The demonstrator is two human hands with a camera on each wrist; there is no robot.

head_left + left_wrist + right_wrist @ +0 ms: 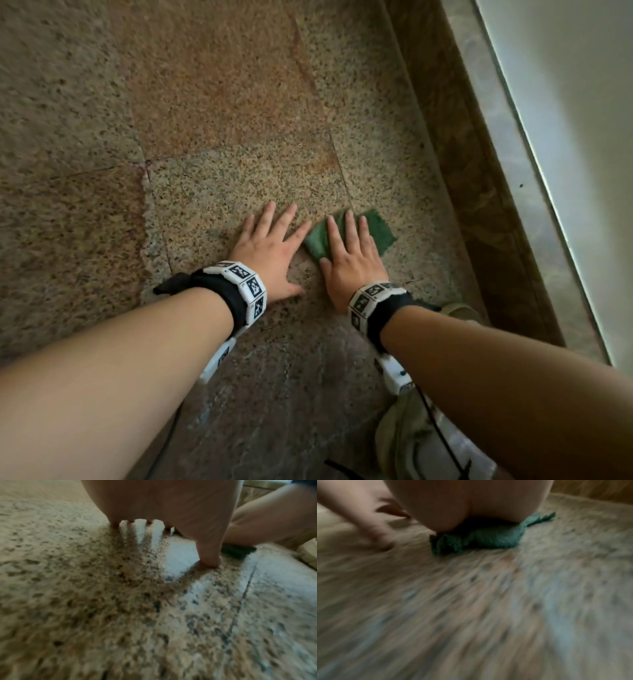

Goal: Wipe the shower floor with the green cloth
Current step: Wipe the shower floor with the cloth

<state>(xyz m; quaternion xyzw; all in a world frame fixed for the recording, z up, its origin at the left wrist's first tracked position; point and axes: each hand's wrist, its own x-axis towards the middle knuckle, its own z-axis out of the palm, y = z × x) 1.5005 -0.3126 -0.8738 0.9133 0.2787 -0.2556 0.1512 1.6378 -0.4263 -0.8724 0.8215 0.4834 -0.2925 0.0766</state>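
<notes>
A folded green cloth (378, 231) lies on the speckled granite shower floor (222, 137). My right hand (351, 251) lies flat on the cloth with straight fingers and presses it down; most of the cloth is hidden beneath the palm. The right wrist view shows the bunched green cloth (488, 538) under the palm. My left hand (270, 248) is spread flat on the bare floor just left of the cloth, fingers straight. In the left wrist view its thumb (208, 553) and fingertips touch the shower floor (102, 601).
A brown stone kerb (479, 192) and a metal-framed glass panel (548, 137) run along the right side. A shoe (411, 442) and a black cable sit at the bottom right. Bare speckled floor stretches ahead and to the left.
</notes>
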